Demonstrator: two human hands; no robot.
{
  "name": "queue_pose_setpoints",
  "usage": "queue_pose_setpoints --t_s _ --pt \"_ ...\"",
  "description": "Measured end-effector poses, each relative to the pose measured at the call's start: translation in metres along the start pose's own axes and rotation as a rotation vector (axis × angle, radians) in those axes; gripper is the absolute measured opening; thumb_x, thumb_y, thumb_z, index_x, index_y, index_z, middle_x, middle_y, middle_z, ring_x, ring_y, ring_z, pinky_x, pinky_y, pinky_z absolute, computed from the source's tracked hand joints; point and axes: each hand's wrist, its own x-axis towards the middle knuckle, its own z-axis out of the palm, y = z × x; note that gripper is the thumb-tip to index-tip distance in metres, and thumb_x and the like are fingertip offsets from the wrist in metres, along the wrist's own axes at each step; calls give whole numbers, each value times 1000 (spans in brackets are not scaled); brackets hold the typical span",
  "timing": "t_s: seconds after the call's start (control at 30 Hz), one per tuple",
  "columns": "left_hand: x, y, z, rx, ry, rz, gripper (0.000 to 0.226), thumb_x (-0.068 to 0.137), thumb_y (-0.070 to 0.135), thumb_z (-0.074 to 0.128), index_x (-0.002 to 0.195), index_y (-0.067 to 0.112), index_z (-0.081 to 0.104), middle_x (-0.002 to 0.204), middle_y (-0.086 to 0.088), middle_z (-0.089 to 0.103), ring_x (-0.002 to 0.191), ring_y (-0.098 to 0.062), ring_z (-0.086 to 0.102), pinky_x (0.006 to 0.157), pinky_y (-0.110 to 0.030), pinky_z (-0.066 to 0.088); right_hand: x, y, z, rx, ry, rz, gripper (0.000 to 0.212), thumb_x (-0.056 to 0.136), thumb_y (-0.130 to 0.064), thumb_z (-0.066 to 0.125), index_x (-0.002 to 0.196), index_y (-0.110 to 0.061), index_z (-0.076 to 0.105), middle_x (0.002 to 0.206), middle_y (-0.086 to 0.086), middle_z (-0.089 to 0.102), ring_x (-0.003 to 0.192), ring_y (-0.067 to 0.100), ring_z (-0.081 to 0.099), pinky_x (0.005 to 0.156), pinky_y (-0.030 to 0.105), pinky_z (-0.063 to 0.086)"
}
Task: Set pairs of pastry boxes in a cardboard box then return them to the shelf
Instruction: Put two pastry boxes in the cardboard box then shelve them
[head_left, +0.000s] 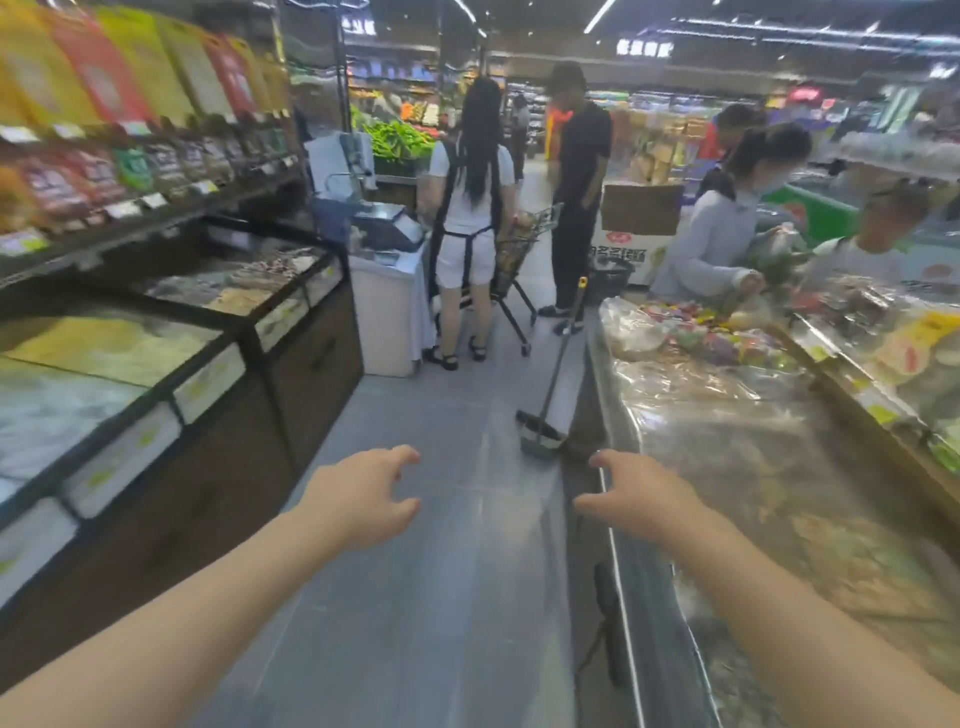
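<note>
Bare left hand (363, 499) and right hand (636, 499): grip loosely spread, holding nothing; pastry boxes unseen, probably light, crushable.

Grey tiled floor (415, 519) runs between glass-topped bins (156, 353) and freezer (753, 493) (ceiling strip lights (597, 15)).
</note>
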Motion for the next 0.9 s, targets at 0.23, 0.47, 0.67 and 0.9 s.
queue_pose_setpoints --t_s 0.23,0.47,0.67,0.9 --pt "-76 -177 -10 -82 36 -299 58 90 53 57 146 45 42 136 17 59 126 -12 58 97 -33 50 30 -184 51 -78 -88 -264 74 88 -59 60 153 -35 36 153 -3 47 129 21 56 98 39 51" --pt "-169 -331 5 -204 101 -563 55 90 56 57 142 44 46 136 19 59 126 -11 58 99 -36 52 27 -365 118 -152 -175 -521 74 92 -55 58 156 -36 26 151 0 45 131 23 51 94 38 51" --pt "-233 -411 44 -321 97 -805 56 89 56 57 143 44 47 136 18 60 126 -13 59 98 -38 52 18 -484 189 -229 -318 -710 75 92 -49 61 157 -33 28 152 -1 46 137 20 47 103 36 46" --pt "-280 -458 102 -493 91 -1132 57 93 51 57 147 37 44 137 13 61 124 -15 60 97 -36 51 23 -599 275 -386 -471 -941 75 90 -50 60 156 -35 29 148 1 47 135 25 47 103 41 46"
